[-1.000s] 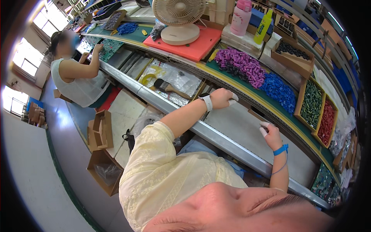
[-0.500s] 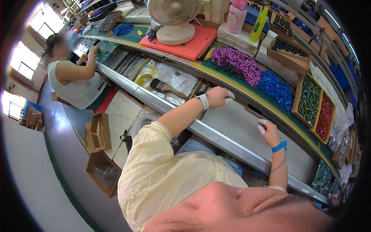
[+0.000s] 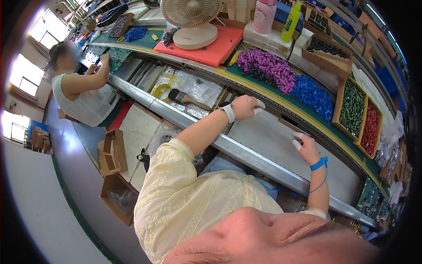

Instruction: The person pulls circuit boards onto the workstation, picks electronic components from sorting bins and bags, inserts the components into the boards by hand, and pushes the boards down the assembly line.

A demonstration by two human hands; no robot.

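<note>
My left hand (image 3: 246, 107) is curled into a fist with white finger cots, resting at the far edge of the grey conveyor belt (image 3: 272, 141). A white watch is on that wrist. My right hand (image 3: 304, 147) wears a blue wrist strap and sits further right on the belt's far edge. Its cot-covered fingers are pinched together and I see nothing in them. Just beyond the hands lie heaps of purple parts (image 3: 268, 68) and blue parts (image 3: 312, 94) on a green shelf.
A paintbrush (image 3: 187, 98) lies on plastic sheeting left of my left hand. Boxes of green parts (image 3: 351, 105) and red parts (image 3: 371, 127), a desk fan (image 3: 191, 17) on an orange pad and bottles stand behind. Another person (image 3: 81, 88) works at far left. Cardboard boxes (image 3: 112, 152) sit on the floor.
The view has shifted slightly. Both hands stay at the belt's far edge, with the right hand edging a little along it.
</note>
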